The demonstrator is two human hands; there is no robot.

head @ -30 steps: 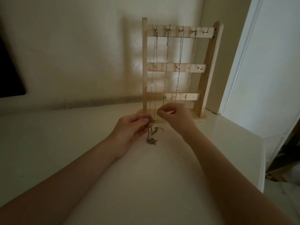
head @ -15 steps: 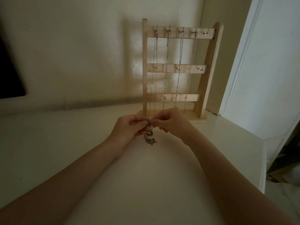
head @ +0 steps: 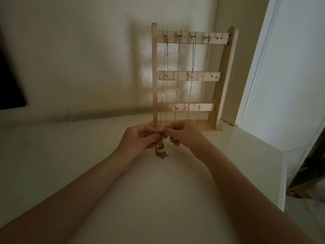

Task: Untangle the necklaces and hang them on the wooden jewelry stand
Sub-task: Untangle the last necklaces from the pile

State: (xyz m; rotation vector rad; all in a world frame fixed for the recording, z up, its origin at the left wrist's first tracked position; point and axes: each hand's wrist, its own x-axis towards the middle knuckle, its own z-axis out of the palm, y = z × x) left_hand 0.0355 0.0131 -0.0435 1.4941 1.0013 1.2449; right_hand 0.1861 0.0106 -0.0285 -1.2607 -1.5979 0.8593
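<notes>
I see a pale tabletop (head: 52, 164) running back to a cream wall (head: 79, 50), with a white door frame (head: 260, 67) at the right and a dark panel (head: 8, 85) at the left edge. At the back of the tabletop, against the wall, stands the wooden stand (head: 154, 76), upright, with three crossbars carrying small metal hooks. Four chains (head: 190, 76) hang from the first four hooks of the top bar; the fifth hook (head: 219, 37), at the right end, carries nothing. I can read no writing, brand or label anywhere.

In front of the stand's base my two forearms meet. My left hand (head: 139, 140) has its fingers curled, thumb and forefinger pinching the top of a tangled clump of necklaces (head: 161, 152). My right hand (head: 184, 134) is curled too, its fingertips pinching the same clump just beside the left hand's grip, the two hands almost touching. The clump dangles below the pinch, its lower end resting on or just above the tabletop; I cannot tell which. The leftmost chains seem to run down to the pinch.
</notes>
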